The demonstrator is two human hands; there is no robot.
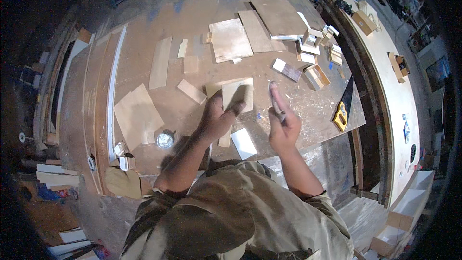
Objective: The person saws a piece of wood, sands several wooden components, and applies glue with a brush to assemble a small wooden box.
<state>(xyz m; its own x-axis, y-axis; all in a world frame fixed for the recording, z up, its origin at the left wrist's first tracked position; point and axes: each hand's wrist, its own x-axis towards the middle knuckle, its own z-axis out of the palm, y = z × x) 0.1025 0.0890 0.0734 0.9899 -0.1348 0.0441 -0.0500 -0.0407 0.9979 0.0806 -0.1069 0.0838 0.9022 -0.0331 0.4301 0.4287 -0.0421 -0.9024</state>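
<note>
My left hand grips a pale square wooden board, its thumb over the front face; a second light wooden piece lies behind that board, partly hidden. To the right of the board, my right hand is closed on a narrow greyish item, too small and blurred to name, held upright along the fingers. Just below and between my hands, a white square panel lies on the brown plywood work surface. A round metal can is by my left forearm.
Several sheets and small wooden boxes lie farther back. A yellow-handled saw lies at the right edge. A long bench runs along the right side, long boards along the left, and more loose sheets lie left of me.
</note>
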